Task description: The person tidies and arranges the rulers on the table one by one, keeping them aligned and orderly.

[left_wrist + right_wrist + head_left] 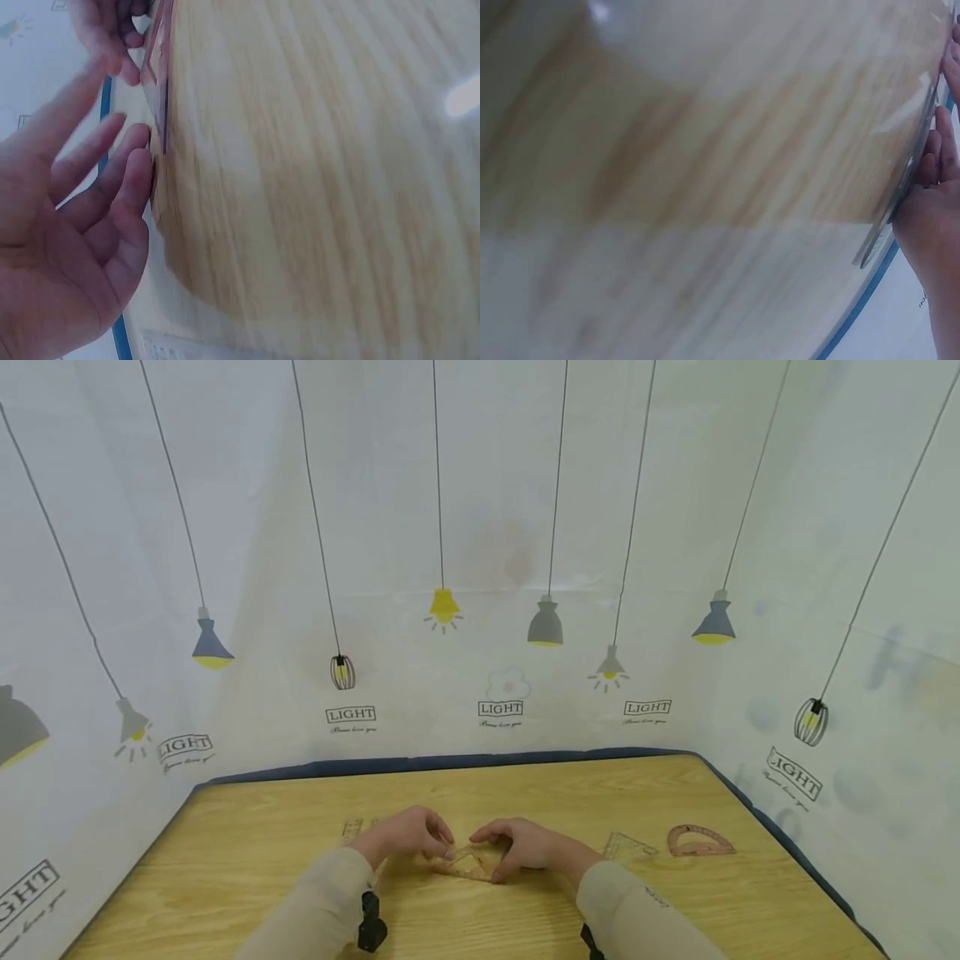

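A reddish see-through set square [468, 866] lies between both hands, low at the wooden table [480, 927]. My left hand [408, 833] is at its left side, thumb tip close by the edge; in the left wrist view its loosely bent fingers [135, 165] point toward the set square [166, 90] with a small gap. From the other side comes my right hand [528, 846], thumb at the right corner, forefinger held apart near the top corner. Its loosely bent fingers show at the edge of the right wrist view, where the hand [934, 214] is partly cut off.
A clear set square [628, 846] lies beside my right forearm, partly hidden, with a reddish protractor [699, 853] farther right. Left of my left hand is a clear ruler-like piece [352, 829]. A white curtain [495, 527] printed with lamps surrounds the table.
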Demonstrator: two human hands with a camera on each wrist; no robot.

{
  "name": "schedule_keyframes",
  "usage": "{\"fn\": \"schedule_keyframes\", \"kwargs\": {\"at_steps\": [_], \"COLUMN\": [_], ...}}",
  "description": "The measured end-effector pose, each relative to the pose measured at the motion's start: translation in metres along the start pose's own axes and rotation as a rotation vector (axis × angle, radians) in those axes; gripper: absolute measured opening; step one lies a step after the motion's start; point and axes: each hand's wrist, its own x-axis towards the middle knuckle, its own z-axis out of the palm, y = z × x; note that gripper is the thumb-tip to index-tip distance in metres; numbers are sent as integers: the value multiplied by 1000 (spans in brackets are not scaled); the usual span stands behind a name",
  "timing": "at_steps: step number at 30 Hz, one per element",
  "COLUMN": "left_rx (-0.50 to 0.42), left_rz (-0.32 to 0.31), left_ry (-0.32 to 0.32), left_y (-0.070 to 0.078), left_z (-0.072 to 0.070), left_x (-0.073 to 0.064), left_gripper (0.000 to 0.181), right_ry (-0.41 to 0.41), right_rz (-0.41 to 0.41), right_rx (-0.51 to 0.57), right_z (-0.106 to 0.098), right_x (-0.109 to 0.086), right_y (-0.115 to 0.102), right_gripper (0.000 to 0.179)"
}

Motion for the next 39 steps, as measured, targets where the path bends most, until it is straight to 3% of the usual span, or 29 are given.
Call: {"fn": "schedule_keyframes", "kwargs": {"at_steps": [6,19,26,31,39], "left_rx": [-63,9,-6,-20,-43], "left_rz": [-109,-36,-46,-32,-27], "left_ry": [-5,-54,-49,-31,-13], "left_y": [7,8,5,3,4], "left_z": [3,6,7,8,7], "left_x": [0,-2,0,0,0], "left_gripper": [15,23,23,21,17], "right_ry": [3,-10,-3,14,-36], "right_rz": [19,41,47,43,-44], "right_rx": [9,-12,-6,41,186], "right_z": [1,6,6,6,1], "right_x": [0,1,1,1,1], "right_y": [-5,-17,-17,-14,-7], "right_gripper": [55,55,53,56,57]}}
